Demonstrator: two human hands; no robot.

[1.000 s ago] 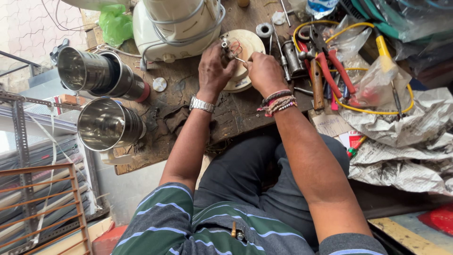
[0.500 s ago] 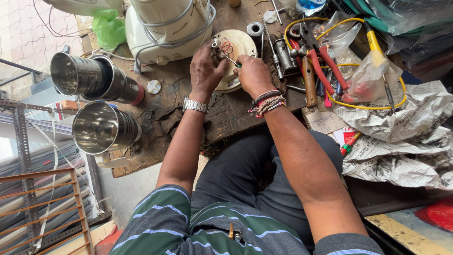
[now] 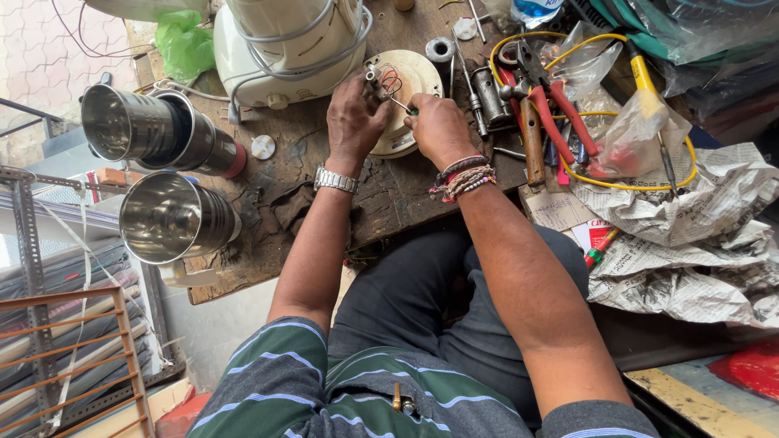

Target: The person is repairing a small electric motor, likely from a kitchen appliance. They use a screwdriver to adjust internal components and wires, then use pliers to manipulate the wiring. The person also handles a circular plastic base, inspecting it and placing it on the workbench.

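A round cream plastic base plate [image 3: 411, 78] with red wires lies on the worn wooden bench [image 3: 284, 203]. My left hand [image 3: 355, 113], with a metal watch on its wrist, pinches a small metal part at the plate's upper left edge. My right hand [image 3: 438, 126], with several thread bracelets at the wrist, grips a small screwdriver [image 3: 400, 103] whose tip points into the plate beside the wires. The two hands almost touch over the plate.
A white mixer body [image 3: 284, 45] wrapped in its cord stands behind the plate. Two steel jars [image 3: 154, 130] [image 3: 174, 217] lie at the left. Red-handled pliers [image 3: 552, 113], a yellow cable [image 3: 633, 182], plastic bags and crumpled newspaper [image 3: 698, 235] crowd the right side.
The view has shifted slightly, so the bench sits a little higher in frame. Both hands stay on the plate; the right hand has edged lower and closer with the screwdriver.
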